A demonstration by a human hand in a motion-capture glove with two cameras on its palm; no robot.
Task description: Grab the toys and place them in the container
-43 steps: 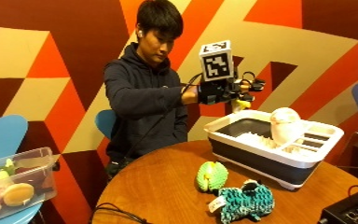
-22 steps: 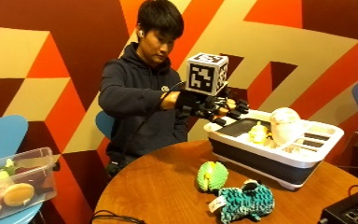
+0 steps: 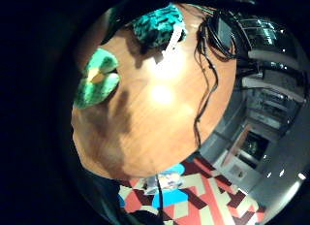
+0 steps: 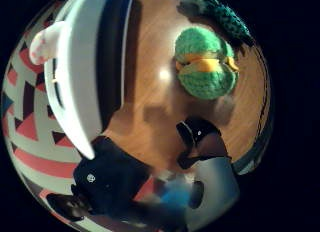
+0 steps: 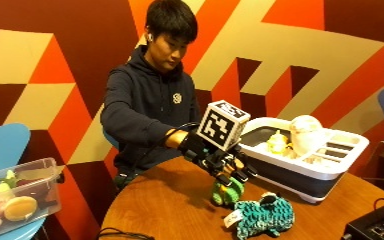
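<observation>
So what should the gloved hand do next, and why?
Probably lower a little more and close its grip around the green toy. The gloved right hand hovers just above it with fingers spread, holding nothing. That toy and the teal plush both lie on the table, outside the white container.

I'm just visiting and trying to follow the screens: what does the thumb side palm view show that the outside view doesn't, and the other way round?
Only the thumb side palm view looks straight down on the green and orange knitted toy and along the white container's rim.

Only the outside view shows the gloved right hand reaching down over that toy, the pale plush toys in the container, and a clear box of toys on a blue chair.

Both show the wooden table, the teal knitted toy and the person's dark hoodie.
</observation>
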